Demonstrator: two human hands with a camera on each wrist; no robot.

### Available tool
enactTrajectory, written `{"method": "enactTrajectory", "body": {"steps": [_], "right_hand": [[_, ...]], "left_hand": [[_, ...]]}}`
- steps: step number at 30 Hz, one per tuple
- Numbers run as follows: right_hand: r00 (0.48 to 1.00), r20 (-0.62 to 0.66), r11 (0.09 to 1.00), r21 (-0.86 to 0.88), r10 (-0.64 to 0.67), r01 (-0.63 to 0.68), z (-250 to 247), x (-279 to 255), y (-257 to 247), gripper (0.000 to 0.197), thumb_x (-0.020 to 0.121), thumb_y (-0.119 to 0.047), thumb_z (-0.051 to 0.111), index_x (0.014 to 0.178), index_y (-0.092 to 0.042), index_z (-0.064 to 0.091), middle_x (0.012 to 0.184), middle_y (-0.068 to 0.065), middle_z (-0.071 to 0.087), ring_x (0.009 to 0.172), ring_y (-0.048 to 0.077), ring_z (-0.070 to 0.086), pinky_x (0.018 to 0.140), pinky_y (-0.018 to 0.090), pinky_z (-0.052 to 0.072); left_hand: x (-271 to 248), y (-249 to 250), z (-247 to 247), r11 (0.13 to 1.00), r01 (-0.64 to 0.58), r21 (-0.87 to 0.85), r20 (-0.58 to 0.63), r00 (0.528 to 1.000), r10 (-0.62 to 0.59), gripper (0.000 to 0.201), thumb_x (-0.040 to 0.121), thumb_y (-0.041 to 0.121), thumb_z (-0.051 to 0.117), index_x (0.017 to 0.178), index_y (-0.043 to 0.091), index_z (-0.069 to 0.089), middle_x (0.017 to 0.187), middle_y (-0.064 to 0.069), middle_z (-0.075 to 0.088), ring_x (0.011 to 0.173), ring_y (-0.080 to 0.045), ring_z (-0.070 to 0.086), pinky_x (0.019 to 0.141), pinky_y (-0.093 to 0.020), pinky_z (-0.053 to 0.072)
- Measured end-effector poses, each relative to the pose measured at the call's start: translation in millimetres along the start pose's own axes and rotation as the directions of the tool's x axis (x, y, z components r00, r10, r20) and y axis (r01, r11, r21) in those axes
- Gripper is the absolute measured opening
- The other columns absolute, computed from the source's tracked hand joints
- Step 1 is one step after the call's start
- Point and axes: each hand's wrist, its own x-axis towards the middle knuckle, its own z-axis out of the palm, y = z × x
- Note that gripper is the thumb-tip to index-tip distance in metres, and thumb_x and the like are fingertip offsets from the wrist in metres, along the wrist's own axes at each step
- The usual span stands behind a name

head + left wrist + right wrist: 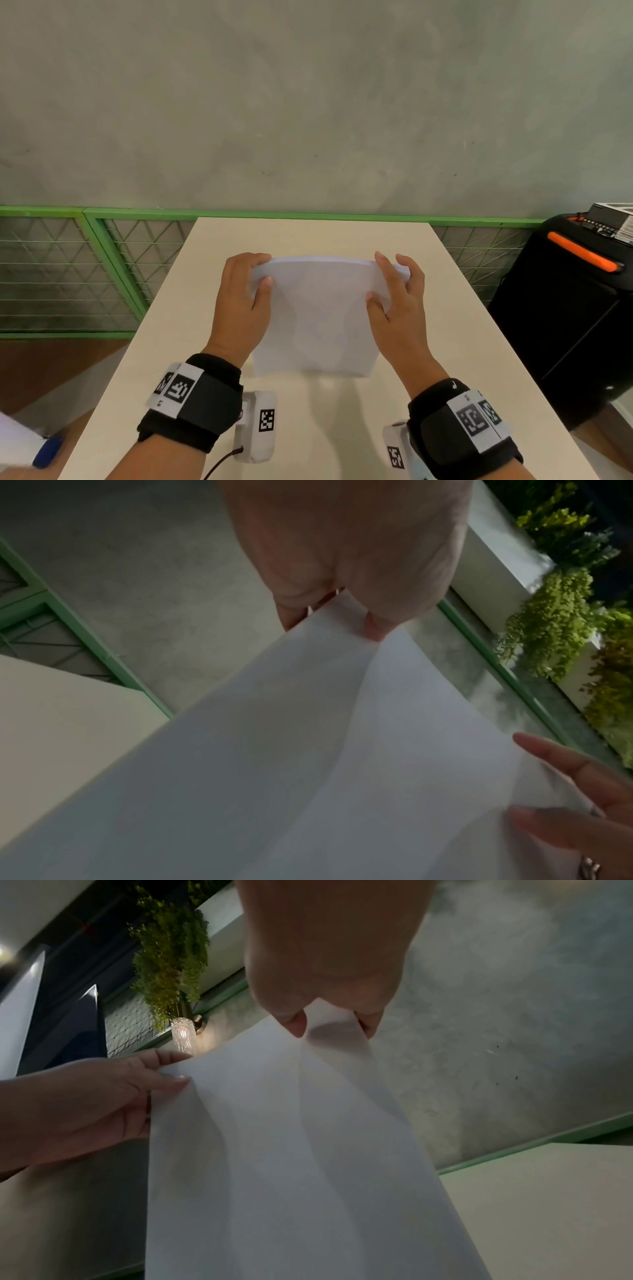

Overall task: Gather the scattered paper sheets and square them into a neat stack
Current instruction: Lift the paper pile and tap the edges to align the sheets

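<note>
A bundle of white paper sheets (315, 322) stands on its lower edge on the cream table (445, 342), its top bowed toward me. My left hand (246, 294) grips the upper left corner, thumb on the near face and fingers behind. My right hand (397, 294) grips the upper right corner the same way. In the left wrist view the sheets (308, 750) run from the left hand (359, 601) down to the right hand's fingers (565, 764). In the right wrist view the paper (291, 1150) hangs from the right hand (325, 1015), with the left hand (103, 1102) pinching the far edge.
A black case with an orange handle (579, 253) stands right of the table. A green mesh fence (85, 267) runs behind and to the left, below a grey wall. White paper and a blue object (48, 450) lie at the lower left.
</note>
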Motion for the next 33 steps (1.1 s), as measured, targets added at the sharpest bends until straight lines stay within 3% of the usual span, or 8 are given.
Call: {"method": "enactTrajectory", "body": {"steps": [2,7,13,19,21,24,28,33], "right_hand": [[1.0,0.019,1.0,-0.001,0.013,-0.013,-0.3,-3.4,0.7,0.053,0.084,-0.001,0.052,0.131,-0.024,0.048,0.145,0.005,0.024,0.104,-0.037,0.018,0.074,-0.004,0.03],[0.999,0.029,1.0,-0.024,0.013,-0.012,-4.9,3.8,-3.2,0.043,0.084,-0.003,0.052,0.124,-0.02,0.053,0.144,0.004,0.025,0.099,-0.003,0.032,0.075,-0.007,0.028],[0.998,0.056,0.999,-0.016,0.041,-0.04,-4.7,1.4,-6.0,0.046,0.084,-0.002,0.051,0.126,-0.022,0.052,0.145,0.006,0.024,0.1,0.004,0.032,0.084,0.019,0.034],[0.997,0.065,0.999,-0.008,0.046,-0.046,-5.9,3.7,-7.9,0.046,0.084,-0.001,0.05,0.125,-0.021,0.052,0.143,0.006,0.026,0.099,0.009,0.038,0.081,0.023,0.037],[0.998,0.05,0.999,0.0,0.046,-0.046,-5.6,3.9,-7.5,0.046,0.083,0.0,0.05,0.124,-0.019,0.052,0.14,0.005,0.029,0.099,0.007,0.038,0.082,0.02,0.04],[0.995,0.018,0.985,0.143,0.095,-0.097,-2.6,1.7,-4.2,0.069,0.081,0.0,0.053,0.139,-0.029,0.03,0.131,-0.013,0.033,0.102,-0.02,0.034,0.084,-0.005,0.03],[0.934,0.086,0.843,0.407,0.348,-0.352,3.2,-4.9,5.9,0.09,0.083,-0.002,0.053,0.142,-0.046,0.001,0.116,-0.016,0.054,0.095,0.004,0.057,0.082,0.02,0.044],[0.87,0.228,0.646,0.595,0.436,-0.479,4.0,-6.7,21.9,0.047,0.076,0.004,0.048,0.119,-0.015,0.053,0.093,-0.001,0.062,0.086,0.02,0.058,0.069,0.023,0.048]], "left_hand": [[-3.0,0.5,0.5,0.999,-0.016,0.031,0.009,1.0,0.015,0.033,0.086,0.008,0.049,0.118,0.004,0.053,0.113,-0.001,0.043,0.1,0.005,0.037,0.09,0.007,0.023],[-0.6,1.2,0.1,0.998,-0.032,0.048,0.014,0.999,0.031,0.029,0.085,0.006,0.049,0.112,0.001,0.056,0.11,-0.003,0.043,0.097,0.006,0.037,0.089,0.007,0.023],[-2.8,-1.0,-0.4,0.998,-0.044,0.034,0.055,0.998,0.042,0.032,0.087,0.005,0.047,0.117,0.007,0.055,0.114,-0.004,0.041,0.1,0.006,0.036,0.09,0.008,0.022],[-3.1,-0.8,-0.7,0.996,-0.075,0.037,0.074,0.995,0.072,0.037,0.087,0.001,0.046,0.118,0.022,0.046,0.115,-0.004,0.039,0.099,0.02,0.036,0.089,0.008,0.022],[-2.7,-1.0,-1.3,0.997,-0.068,0.028,0.075,0.995,0.066,0.033,0.087,0.001,0.046,0.117,0.013,0.051,0.113,-0.005,0.041,0.099,0.02,0.038,0.087,0.008,0.023],[-1.5,2.2,-1.1,0.997,0.054,-0.053,0.058,0.997,-0.051,0.042,0.088,0.009,0.046,0.13,0.008,0.042,0.115,0.002,0.042,0.099,0.004,0.039,0.091,-0.003,0.028],[-7.8,8.5,0.6,0.891,0.333,-0.31,0.106,0.943,-0.315,0.072,0.09,0.002,0.05,0.141,0.033,0.011,0.112,0.007,0.047,0.093,-0.004,0.052,0.091,-0.019,0.039],[-17.7,-8.8,3.9,0.795,0.483,-0.367,0.202,0.876,-0.439,0.067,0.071,0.024,0.07,0.129,0.028,0.036,0.11,0.01,0.056,0.104,-0.013,0.059,0.082,-0.022,0.046]]}}
